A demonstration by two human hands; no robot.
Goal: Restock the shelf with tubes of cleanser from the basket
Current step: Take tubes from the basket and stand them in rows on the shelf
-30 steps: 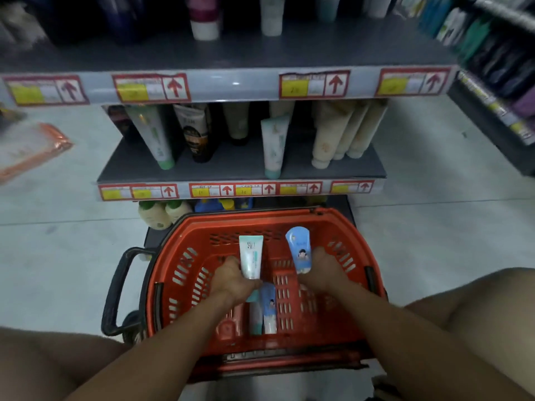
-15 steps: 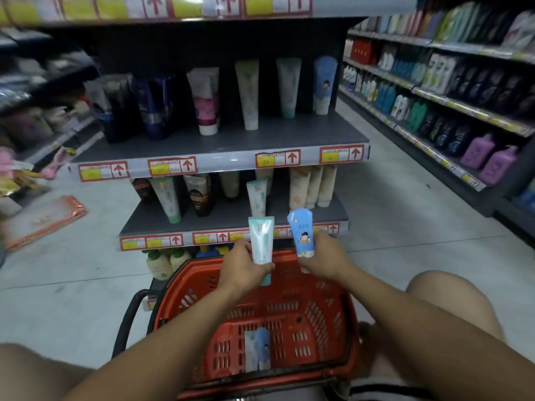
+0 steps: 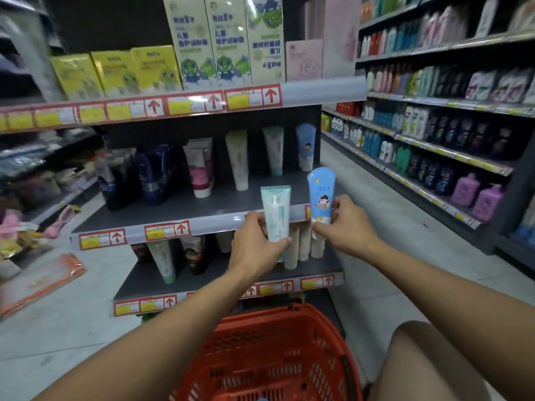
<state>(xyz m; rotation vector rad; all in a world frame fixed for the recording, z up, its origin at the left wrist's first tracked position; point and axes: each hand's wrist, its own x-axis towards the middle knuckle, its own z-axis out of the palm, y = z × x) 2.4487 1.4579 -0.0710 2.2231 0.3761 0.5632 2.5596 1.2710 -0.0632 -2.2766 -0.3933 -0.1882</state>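
My left hand [image 3: 254, 241] grips a white and teal tube [image 3: 276, 212] upright, level with the front edge of the middle shelf [image 3: 179, 204]. My right hand [image 3: 340, 221] pinches a blue tube [image 3: 321, 195] with a cartoon face, cap down, just right of the first tube. On the shelf behind stand a matching teal tube [image 3: 273, 150] and a matching blue tube [image 3: 305, 146]. The red basket [image 3: 269, 354] sits low in front of me, between my arms.
Dark, pink and white tubes [image 3: 199, 169] fill the left part of the middle shelf. Boxes [image 3: 214, 39] stand on the top shelf, more tubes on the lower shelf [image 3: 231, 273]. A long aisle of bottles [image 3: 434, 134] runs on the right. An orange packet [image 3: 40, 282] lies on the floor, left.
Both hands have lifted their tubes out of the basket and up to the middle shelf's front edge. My view has tilted upward, so the top shelf shows now.
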